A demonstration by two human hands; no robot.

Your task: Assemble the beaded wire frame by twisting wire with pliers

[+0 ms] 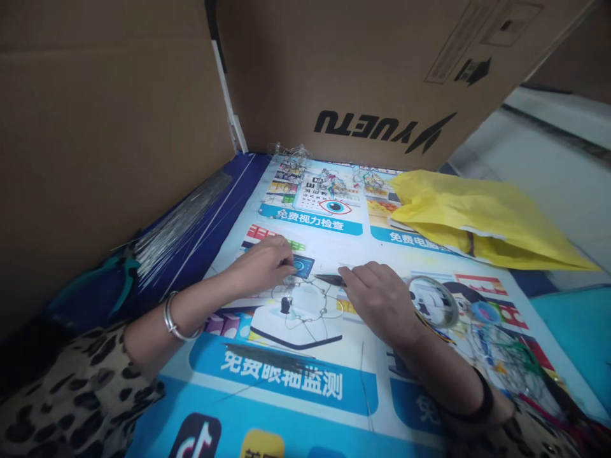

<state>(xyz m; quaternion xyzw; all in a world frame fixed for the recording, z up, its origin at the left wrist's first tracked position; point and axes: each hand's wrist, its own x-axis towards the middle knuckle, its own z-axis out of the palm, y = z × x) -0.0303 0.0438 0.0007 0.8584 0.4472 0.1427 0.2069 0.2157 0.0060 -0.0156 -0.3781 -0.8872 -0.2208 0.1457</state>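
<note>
My left hand (264,262) is closed in a pinch on the top edge of a thin wire frame strung with small beads (305,305), which lies on a printed poster sheet (286,381). My right hand (382,299) is closed round small dark pliers (330,278), whose tips point left at the wire frame. A silver bangle (172,318) circles my left wrist, and a dark band sits on my right wrist.
A bundle of straight silver wires (181,222) and teal-handled pliers (114,273) lie at the left. A yellow plastic bag (477,219) lies at the right. Finished wire pieces (329,181) sit at the back; a tape roll (432,299) and coloured wires (510,362) sit by my right arm. Cardboard walls (363,76) surround the sheet.
</note>
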